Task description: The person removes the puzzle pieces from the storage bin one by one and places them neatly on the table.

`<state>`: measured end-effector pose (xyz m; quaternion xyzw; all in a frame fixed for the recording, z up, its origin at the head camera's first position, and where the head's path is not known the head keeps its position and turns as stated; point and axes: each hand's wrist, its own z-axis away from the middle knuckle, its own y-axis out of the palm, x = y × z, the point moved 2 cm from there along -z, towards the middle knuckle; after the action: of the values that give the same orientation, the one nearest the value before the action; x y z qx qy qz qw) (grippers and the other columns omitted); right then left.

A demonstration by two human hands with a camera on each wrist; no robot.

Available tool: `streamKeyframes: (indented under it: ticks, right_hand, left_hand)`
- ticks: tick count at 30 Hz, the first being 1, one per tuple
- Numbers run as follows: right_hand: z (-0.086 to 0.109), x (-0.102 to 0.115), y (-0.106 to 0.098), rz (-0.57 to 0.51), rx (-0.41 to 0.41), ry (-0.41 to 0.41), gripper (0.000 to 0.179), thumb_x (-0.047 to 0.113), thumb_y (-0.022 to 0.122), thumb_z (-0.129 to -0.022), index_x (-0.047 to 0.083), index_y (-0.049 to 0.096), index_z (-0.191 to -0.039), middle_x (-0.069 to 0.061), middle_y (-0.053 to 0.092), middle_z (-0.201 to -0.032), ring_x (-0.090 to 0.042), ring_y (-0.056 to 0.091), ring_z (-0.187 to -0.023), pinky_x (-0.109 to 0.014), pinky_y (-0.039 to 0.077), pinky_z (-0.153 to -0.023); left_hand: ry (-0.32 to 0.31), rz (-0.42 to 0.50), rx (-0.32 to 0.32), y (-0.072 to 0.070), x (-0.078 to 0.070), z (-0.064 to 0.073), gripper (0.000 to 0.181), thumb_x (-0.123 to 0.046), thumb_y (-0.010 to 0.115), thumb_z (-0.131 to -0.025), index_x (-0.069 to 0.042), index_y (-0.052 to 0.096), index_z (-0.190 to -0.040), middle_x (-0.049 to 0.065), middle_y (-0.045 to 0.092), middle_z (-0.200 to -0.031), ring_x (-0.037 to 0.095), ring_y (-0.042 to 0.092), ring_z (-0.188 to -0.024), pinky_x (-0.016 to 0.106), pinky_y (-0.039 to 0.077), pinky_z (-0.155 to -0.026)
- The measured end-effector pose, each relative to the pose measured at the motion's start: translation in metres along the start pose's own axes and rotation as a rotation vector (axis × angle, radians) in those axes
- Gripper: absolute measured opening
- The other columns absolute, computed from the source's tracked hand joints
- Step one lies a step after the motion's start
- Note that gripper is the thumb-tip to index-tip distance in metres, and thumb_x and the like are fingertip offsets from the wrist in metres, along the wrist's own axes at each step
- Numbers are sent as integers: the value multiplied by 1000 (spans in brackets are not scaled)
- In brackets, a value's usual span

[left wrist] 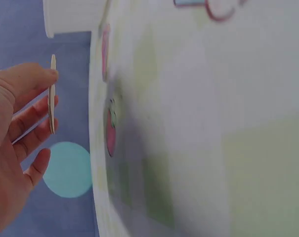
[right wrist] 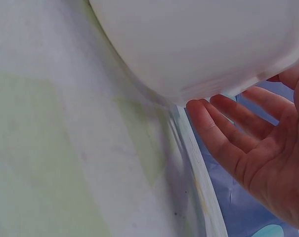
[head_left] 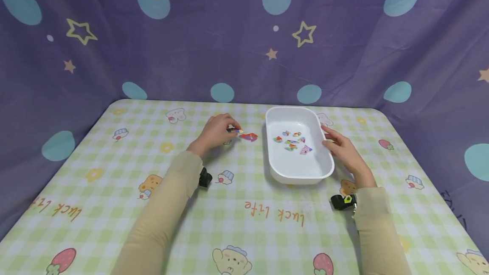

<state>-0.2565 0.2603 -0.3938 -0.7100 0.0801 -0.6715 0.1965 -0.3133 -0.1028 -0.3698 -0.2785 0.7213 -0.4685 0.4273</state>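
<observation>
My left hand [head_left: 217, 131] pinches a thin, flat colourful piece [head_left: 234, 130] above the table, left of the tub. In the left wrist view this piece [left wrist: 52, 94] appears edge-on and pale, between thumb and fingers. Just right of that hand, a red printed piece [head_left: 249, 137] lies on the tablecloth. Several small colourful flat pieces [head_left: 305, 150] are spread on the floor of a white rectangular tub [head_left: 299, 169]. At the tub's right side, my right hand [head_left: 341, 150] holds its wall, thumb at the rim. Its fingers [right wrist: 208, 126] touch the outer wall in the right wrist view.
A green-and-white checked tablecloth [head_left: 237, 241] with cartoon prints covers the table. Behind the far edge hangs a purple curtain [head_left: 214, 46] with stars and blue ovals. Black devices [head_left: 205, 178] are strapped at both wrists.
</observation>
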Motion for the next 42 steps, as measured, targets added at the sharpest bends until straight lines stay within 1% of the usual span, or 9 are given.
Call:
streamKeyframes:
  ticks: [3, 6, 9, 12, 23, 31, 35, 39, 42]
  right_hand:
    - [0, 0, 0, -6, -2, -1, 53, 23, 50, -85, 14, 28, -133, -20, 40, -122, -3, 47, -92, -18, 44, -69]
    - [0, -1, 0, -11, -2, -1, 53, 23, 50, -85, 13, 29, -133, -20, 40, -122, -2, 47, -92, -17, 44, -70]
    - [0, -1, 0, -17, -2, -3, 53, 23, 50, -85, 13, 29, -133, -20, 40, -122, -2, 48, -91, -17, 44, -69]
    - [0, -1, 0, -20, -1, -6, 53, 23, 50, -85, 13, 29, -133, -21, 40, -122, -1, 48, -90, -18, 44, -69]
    - [-1, 1, 0, -24, 5, -4, 54, 23, 50, -85, 13, 28, -133, -20, 40, -122, -2, 48, -90, -17, 44, -69]
    - [0, 2, 1, -24, 11, 7, 55, 25, 50, -85, 15, 27, -134, -20, 39, -124, -2, 48, -92, -18, 44, -70]
    - [0, 2, 1, -22, 14, 7, 55, 25, 50, -85, 15, 27, -134, -19, 39, -124, -2, 47, -92, -18, 44, -70]
    - [1, 2, 0, -26, 11, 9, 55, 25, 50, -85, 15, 27, -134, -20, 38, -124, -2, 47, -92, -17, 44, -70]
    - [1, 1, 0, -38, 10, 7, 55, 24, 51, -85, 15, 27, -134, -20, 38, -124, -2, 47, -92, -17, 44, -70]
  left_hand:
    - [-52, -22, 28, 1, 7, -1, 16, -23, 61, -74, -24, 65, -89, -6, 53, -91, 14, 47, -89, 35, 30, -80]
    - [-96, -29, 50, 3, 12, 1, 14, -26, 61, -75, -24, 65, -89, -6, 54, -90, 14, 48, -88, 35, 31, -76]
    - [-121, -25, 63, 5, 16, 3, 14, -28, 61, -76, -22, 66, -87, -5, 55, -88, 13, 49, -83, 36, 31, -74]
    - [-136, -20, 78, 6, 19, 5, 13, -26, 62, -75, -21, 66, -87, -5, 56, -87, 14, 50, -81, 36, 30, -73]
    - [-148, -68, 116, 12, 20, 1, 14, -24, 63, -74, -21, 67, -87, -4, 57, -86, 14, 51, -79, 38, 31, -75]
    - [-162, -57, 135, 13, 19, -1, 15, -26, 66, -72, -21, 67, -87, -3, 56, -88, 15, 51, -82, 39, 30, -77]
    - [-166, -55, 144, 13, 19, -1, 16, -26, 64, -74, -20, 66, -88, -2, 56, -87, 15, 51, -81, 39, 32, -76]
    - [-154, -80, 138, 10, 16, -4, 18, -27, 60, -76, -19, 64, -91, -2, 55, -88, 15, 52, -82, 38, 34, -77]
    - [-130, -89, 124, 7, 10, -8, 20, -27, 58, -77, -18, 64, -94, -2, 55, -90, 15, 52, -85, 38, 35, -79]
